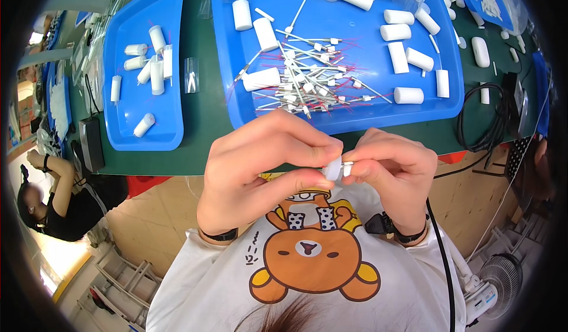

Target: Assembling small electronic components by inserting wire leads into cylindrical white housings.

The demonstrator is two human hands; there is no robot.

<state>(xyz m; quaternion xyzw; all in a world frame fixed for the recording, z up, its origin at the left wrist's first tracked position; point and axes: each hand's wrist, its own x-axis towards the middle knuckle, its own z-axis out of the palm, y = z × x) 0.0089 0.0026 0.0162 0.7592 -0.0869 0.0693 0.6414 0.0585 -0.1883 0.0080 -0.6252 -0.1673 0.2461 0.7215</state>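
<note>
While my left hand and right hand meet at centre frame, both pinch a small white cap between fingertips. Beyond them, upper centre, a blue tray on the green surface holds thin pins and white cylinders.

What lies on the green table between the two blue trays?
In the head view, one small clear tube lies on the green table between the left blue tray and the big blue tray.
</note>
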